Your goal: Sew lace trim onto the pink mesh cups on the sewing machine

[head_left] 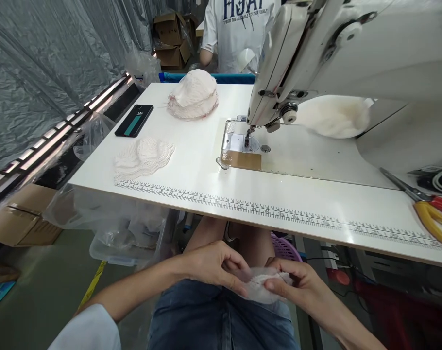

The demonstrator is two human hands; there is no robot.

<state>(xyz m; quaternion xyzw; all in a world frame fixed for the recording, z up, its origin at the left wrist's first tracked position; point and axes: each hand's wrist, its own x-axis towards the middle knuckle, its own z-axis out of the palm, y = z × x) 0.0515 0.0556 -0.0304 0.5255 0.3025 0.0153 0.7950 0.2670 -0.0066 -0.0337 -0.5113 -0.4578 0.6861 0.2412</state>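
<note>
Over my lap, a small piece of sheer white fabric (259,288) is stretched between my two hands. My left hand (221,267) pinches its left edge between thumb and fingers. On the opposite side my right hand (292,279) grips the fabric, its thumb pressed on top and its fingers partly hidden beneath. A white lace piece (144,156) lies flat on the table at the left. Farther back sits a stack of pale, cup-shaped fabric pieces (194,95).
A sewing machine (352,58) stands on the white table (202,170), with a ruler strip (243,206) along the front edge. Scissors (421,199) lie at the right and a phone (134,120) at the left. Cream fabric (333,116) rests behind the needle. Another person (239,39) is across the table.
</note>
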